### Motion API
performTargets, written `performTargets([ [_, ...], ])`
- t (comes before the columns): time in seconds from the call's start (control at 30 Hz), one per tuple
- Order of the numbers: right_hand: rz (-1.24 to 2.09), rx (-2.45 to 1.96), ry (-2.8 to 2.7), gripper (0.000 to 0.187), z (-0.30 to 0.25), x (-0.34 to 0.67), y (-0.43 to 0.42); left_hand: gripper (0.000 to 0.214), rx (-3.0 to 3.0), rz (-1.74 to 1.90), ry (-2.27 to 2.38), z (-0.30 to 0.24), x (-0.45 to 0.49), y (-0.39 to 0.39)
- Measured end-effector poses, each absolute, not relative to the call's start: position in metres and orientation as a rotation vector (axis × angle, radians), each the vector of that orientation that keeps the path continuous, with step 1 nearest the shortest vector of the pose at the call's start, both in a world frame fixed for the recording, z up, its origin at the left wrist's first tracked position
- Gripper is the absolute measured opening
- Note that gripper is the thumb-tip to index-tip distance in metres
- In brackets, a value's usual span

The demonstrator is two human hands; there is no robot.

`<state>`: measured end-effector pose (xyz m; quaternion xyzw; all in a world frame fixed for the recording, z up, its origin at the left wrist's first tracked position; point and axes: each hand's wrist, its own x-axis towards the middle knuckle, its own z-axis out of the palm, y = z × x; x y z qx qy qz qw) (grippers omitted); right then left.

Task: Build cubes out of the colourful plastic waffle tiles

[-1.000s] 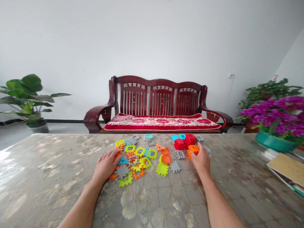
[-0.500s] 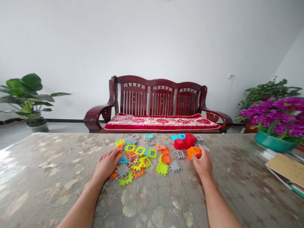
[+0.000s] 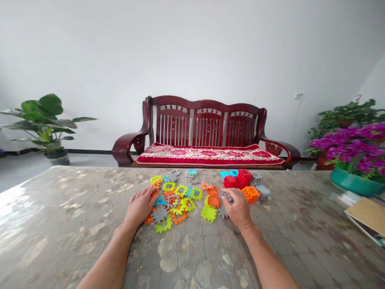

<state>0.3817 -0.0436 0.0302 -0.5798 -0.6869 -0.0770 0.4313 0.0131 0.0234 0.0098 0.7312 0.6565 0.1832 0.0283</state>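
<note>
Several flat interlocking plastic tiles (image 3: pixel 180 198) in green, orange, grey and blue lie scattered on the marbled table (image 3: pixel 75 224). My left hand (image 3: pixel 140 206) rests flat on the left edge of this pile, fingers spread over an orange tile. My right hand (image 3: pixel 239 206) lies over grey tiles (image 3: pixel 224 210) just right of a green tile (image 3: pixel 208 213), fingers curled down on them. Assembled red cubes (image 3: pixel 239 179) and an orange cube (image 3: pixel 250 193) stand just beyond my right hand, apart from it.
A dark red wooden bench (image 3: pixel 206 134) with a floral cushion stands behind the table. A teal pot of purple flowers (image 3: pixel 353 160) and books (image 3: pixel 365 214) sit at the right edge. A green plant (image 3: pixel 48 120) stands on the floor at left.
My right hand let go of the orange cube and moved left onto the grey tiles. My left hand stayed on the pile. The view shifted slightly.
</note>
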Motion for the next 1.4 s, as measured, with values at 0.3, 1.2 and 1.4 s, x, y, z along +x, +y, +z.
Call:
performTargets([
  [0.3, 0.040, -1.367, -2.075, 0.036, 0.041, 0.297, -0.053, 0.039, 2.231, 0.564, 2.063, 0.013, 0.017, 0.021],
  [1.2, 0.116, -1.411, -2.091, 0.047, 0.038, 0.276, -0.051, 0.039, 2.241, 0.552, 2.058, 0.016, 0.019, 0.018],
  [1.4, 0.159, -1.469, -2.269, 0.060, 0.043, 0.257, -0.038, 0.039, 2.248, 0.557, 2.059, 0.019, 0.020, 0.016],
])
